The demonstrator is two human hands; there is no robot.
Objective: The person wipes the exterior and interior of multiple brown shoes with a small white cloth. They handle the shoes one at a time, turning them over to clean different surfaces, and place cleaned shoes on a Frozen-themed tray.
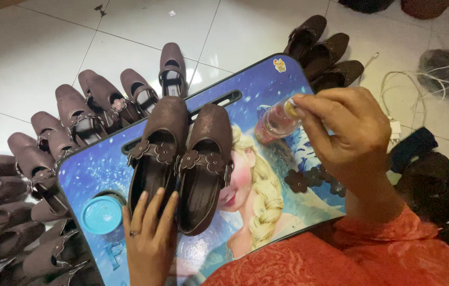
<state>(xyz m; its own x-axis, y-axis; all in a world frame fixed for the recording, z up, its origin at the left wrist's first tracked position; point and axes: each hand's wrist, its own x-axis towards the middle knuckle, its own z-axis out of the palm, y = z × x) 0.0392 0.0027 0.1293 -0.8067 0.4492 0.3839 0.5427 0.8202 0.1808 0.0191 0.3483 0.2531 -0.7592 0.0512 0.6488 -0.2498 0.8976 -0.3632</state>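
Two dark brown strap shoes with flower trims lie side by side on a blue picture-printed lap tray (267, 79). My left hand (150, 233) rests flat on the heel of the left shoe (158, 151), fingers spread, touching the right shoe (206, 164) too. My right hand (349, 135) pinches the yellow cap of a small clear pink bottle (272, 124), holding it tilted above the tray. A few loose brown flower pieces (309, 177) lie on the tray under that hand.
A light blue round lid (101, 214) sits in the tray's left cup hole. Many matching brown shoes (76, 114) line the white tiled floor at left, with more (325, 50) behind the tray. Dark items and white cord (394, 79) lie at right.
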